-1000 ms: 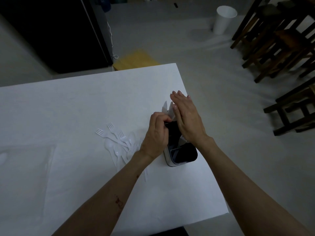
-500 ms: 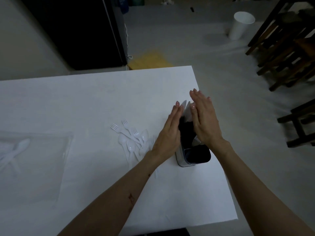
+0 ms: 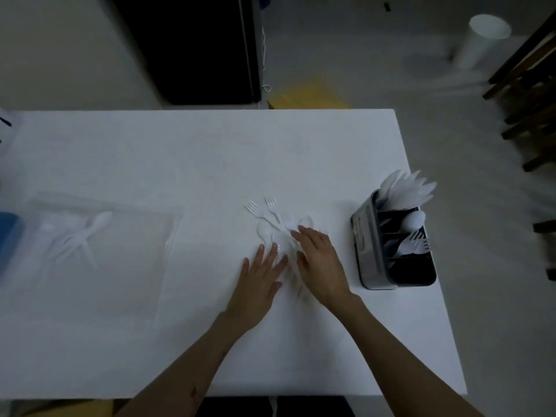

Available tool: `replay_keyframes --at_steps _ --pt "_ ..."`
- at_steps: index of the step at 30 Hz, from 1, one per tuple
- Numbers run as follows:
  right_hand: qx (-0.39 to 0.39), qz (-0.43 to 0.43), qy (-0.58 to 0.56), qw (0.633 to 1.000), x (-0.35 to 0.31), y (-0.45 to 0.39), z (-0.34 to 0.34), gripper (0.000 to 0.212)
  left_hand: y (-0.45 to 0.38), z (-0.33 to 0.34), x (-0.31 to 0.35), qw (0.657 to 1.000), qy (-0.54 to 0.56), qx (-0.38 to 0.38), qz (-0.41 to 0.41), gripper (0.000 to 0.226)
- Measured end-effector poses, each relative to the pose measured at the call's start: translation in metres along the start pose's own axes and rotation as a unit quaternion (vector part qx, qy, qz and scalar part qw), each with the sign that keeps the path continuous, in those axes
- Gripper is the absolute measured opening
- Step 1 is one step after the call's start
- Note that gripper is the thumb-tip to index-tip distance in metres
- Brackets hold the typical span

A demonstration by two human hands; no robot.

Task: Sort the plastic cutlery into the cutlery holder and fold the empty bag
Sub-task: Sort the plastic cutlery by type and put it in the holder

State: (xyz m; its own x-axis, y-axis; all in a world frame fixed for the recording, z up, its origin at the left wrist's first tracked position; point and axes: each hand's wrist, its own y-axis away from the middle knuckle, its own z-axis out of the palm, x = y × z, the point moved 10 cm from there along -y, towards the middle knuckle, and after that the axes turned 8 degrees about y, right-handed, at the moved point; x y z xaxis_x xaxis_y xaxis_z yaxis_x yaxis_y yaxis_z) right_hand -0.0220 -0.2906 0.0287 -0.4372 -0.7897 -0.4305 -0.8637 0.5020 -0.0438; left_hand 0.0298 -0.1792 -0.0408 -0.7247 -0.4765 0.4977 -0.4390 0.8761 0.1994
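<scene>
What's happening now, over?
Left hand flat, right hand on loose forks and spoons. Cutlery holder part filled. Bag still holds cutlery. Nothing blocking.

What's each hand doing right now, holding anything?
Left hand: open, fingers spread flat beside the loose pile of white plastic cutlery, holding nothing.
Right hand: open, on the pile; a grip cannot be told.

my two forearms are bare, with no sleeves in view. my left hand [image 3: 261, 279] and my right hand [image 3: 323, 263] wear no gloves. my left forearm has small dark marks.
</scene>
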Motion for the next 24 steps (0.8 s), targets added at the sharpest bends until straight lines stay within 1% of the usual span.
replay_keyframes --at_steps 1,3,5,7,9,11,13,15,16,17,19,21,24 --pt "-0.009 -0.001 0.031 0.999 -0.002 0.004 0.013 0.043 0.004 0.006 -0.003 0.998 -0.048 -0.027 0.017 0.054" --pt "-0.014 0.015 0.082 0.996 -0.001 0.01 0.028 0.041 0.009 0.009 -0.01 0.995 -0.09 -0.043 0.03 0.056" --pt "-0.016 0.035 0.114 0.993 -0.001 0.013 0.037 0.041 0.013 0.008 -0.021 0.995 -0.088 -0.043 0.02 0.058" --pt "-0.015 0.039 0.146 0.988 -0.007 0.016 0.043 0.041 0.017 0.007 -0.029 0.998 -0.057 -0.04 0.007 0.062" --pt "0.002 0.05 0.175 0.983 -0.014 0.015 0.042 0.037 0.024 0.007 -0.036 0.999 -0.023 -0.041 0.002 0.062" --pt "0.024 0.092 0.202 0.975 -0.019 0.013 0.037 0.032 0.031 -0.005 -0.037 1.0 0.016 0.011 0.021 0.055" --pt "0.019 0.147 0.227 0.963 -0.018 0.011 0.036 0.031 0.036 -0.025 -0.039 0.991 0.097 0.09 0.016 0.047" --pt "-0.008 0.191 0.25 0.949 -0.015 0.009 0.04 0.031 0.036 -0.044 -0.049 0.974 0.152 0.162 -0.043 0.041" --pt "-0.022 0.208 0.264 0.942 -0.014 0.007 0.043 0.029 0.033 -0.05 -0.056 0.966 0.156 0.185 -0.089 0.038" --pt "-0.032 0.222 0.275 0.935 -0.013 0.006 0.045 0.026 0.029 -0.051 -0.063 0.96 0.156 0.19 -0.137 0.038" --pt "-0.04 0.248 0.281 0.926 -0.01 0.001 0.045 0.018 0.019 -0.044 -0.075 0.95 0.158 0.153 -0.221 0.04" --pt "-0.045 0.262 0.248 0.932 -0.007 -0.002 0.046 0.008 0.012 -0.039 -0.079 0.949 0.144 0.118 -0.255 0.036" --pt "-0.018 0.301 0.145 0.942 -0.002 -0.002 0.038 0.017 0.013 -0.042 -0.083 0.942 0.158 0.112 -0.276 0.029"
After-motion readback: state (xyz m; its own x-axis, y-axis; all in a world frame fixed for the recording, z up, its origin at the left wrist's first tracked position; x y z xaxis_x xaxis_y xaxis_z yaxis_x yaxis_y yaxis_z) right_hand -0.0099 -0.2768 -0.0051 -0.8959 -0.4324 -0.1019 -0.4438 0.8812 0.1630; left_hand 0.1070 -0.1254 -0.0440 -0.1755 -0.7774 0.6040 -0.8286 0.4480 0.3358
